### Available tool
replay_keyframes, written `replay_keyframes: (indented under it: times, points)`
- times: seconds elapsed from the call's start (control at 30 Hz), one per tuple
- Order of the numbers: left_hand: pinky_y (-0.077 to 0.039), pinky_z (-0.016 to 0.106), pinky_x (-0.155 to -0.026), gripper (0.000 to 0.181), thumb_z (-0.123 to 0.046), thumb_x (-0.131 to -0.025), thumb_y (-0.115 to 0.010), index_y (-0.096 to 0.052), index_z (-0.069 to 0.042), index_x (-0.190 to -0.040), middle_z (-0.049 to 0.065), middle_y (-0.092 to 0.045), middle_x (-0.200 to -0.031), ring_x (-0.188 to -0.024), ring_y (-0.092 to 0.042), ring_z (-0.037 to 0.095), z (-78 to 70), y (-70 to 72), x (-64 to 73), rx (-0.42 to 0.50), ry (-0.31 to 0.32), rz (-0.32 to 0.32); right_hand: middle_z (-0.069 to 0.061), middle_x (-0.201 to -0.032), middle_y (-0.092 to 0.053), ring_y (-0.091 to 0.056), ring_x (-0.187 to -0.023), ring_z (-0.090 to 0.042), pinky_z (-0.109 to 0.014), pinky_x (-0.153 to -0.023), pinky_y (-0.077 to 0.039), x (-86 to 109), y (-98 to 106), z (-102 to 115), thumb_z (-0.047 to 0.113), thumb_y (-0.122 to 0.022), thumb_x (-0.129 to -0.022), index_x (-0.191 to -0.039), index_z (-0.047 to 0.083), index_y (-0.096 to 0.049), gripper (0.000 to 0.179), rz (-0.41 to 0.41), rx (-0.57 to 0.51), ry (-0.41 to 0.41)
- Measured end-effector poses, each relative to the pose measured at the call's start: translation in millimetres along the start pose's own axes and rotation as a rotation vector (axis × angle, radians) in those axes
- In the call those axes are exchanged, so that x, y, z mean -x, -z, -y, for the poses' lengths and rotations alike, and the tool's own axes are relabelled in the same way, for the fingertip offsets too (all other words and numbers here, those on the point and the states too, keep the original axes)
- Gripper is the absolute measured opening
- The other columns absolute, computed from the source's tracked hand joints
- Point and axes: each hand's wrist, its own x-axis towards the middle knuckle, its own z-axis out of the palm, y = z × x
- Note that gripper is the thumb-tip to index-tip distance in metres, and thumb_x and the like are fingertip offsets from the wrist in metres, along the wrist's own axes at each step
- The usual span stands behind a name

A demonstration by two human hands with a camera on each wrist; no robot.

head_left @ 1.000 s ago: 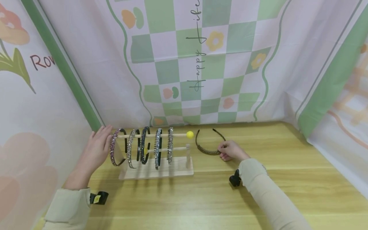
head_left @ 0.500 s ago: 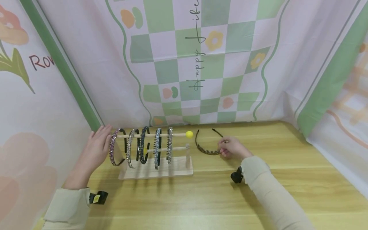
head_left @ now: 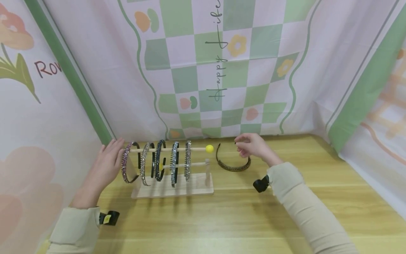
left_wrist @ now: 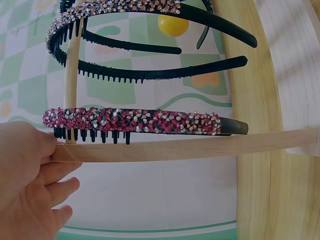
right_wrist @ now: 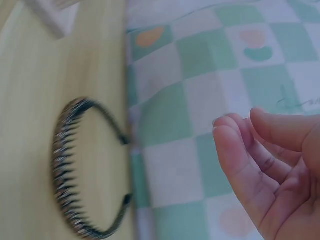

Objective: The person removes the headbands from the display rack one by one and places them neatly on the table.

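My left hand (head_left: 103, 165) grips the top of the left post of a wooden headband rack (head_left: 203, 188). In the left wrist view, the fingers wrap the end of the flat wooden post (left_wrist: 175, 150), beside a pink rhinestone headband (left_wrist: 135, 121). Several glittery toothed headbands hang on the rack's upper bar, such as a silver one (head_left: 188, 162). To the rack's right, a brown toothed headband (head_left: 233, 169) lies on the table. Above its far right end hovers my right hand (head_left: 253, 145). The right wrist view shows its fingers (right_wrist: 232, 150) loosely bent with nothing between them.
A yellow ball (head_left: 209, 148) caps the upper bar; a shorter lower bar (head_left: 196, 164) runs beneath. The wooden table (head_left: 234, 218) meets a checkered curtain (head_left: 233, 116) at the back. White and green cloth (head_left: 92, 109) also hangs at both sides.
My right hand has let go of the brown headband and lifted toward the back. That headband stays on the table. The left hand has kept its place on the rack.
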Motion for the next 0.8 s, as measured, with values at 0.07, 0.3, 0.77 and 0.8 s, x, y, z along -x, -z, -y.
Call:
replay_keyframes:
  times: [0.07,0.3,0.77,0.8]
  points:
    - [-0.002,0.052,-0.110,0.042,-0.013,-0.101,-0.031,-0.032,0.013,-0.135,0.032,-0.031,-0.138,-0.129,-0.021,0.047,-0.4,0.1,-0.4,0.002,0.001,0.000,-0.016,-0.086,-0.062,-0.063,-0.072,-0.027,-0.037,-0.068,-0.057,1.4,0.8,9.6,0.006,-0.053,-0.093,-0.120,-0.010,-0.049,0.032,0.000,0.009,0.023]
    - [-0.001,0.052,-0.110,0.042,-0.013,-0.101,-0.031,-0.032,0.013,-0.135,0.032,-0.030,-0.138,-0.129,-0.020,0.047,-0.7,0.1,-0.9,0.007,0.001,0.002,-0.018,-0.091,-0.062,-0.063,-0.074,-0.031,-0.042,-0.070,-0.056,5.9,-1.8,44.2,0.009,-0.055,-0.092,-0.120,-0.003,-0.051,0.031,0.007,0.034,0.094]
    - [-0.003,0.053,-0.109,0.041,-0.012,-0.101,-0.032,-0.033,0.013,-0.134,0.032,-0.032,-0.137,-0.128,-0.022,0.048,-0.4,0.2,-0.4,0.004,-0.006,-0.008,-0.016,-0.104,-0.059,-0.064,-0.072,-0.025,-0.034,-0.064,-0.057,15.0,-17.3,92.7,0.014,-0.060,-0.091,-0.120,0.001,-0.054,0.032,0.034,0.119,0.196]
    - [-0.003,0.053,-0.109,0.041,-0.012,-0.101,-0.032,-0.033,0.013,-0.134,0.032,-0.032,-0.137,-0.128,-0.022,0.048,-0.4,0.2,-0.3,0.004,-0.007,-0.009,-0.016,-0.105,-0.059,-0.064,-0.073,-0.024,-0.034,-0.064,-0.057,15.6,-18.7,94.7,0.014,-0.060,-0.090,-0.119,0.001,-0.054,0.032,0.037,0.119,0.203]
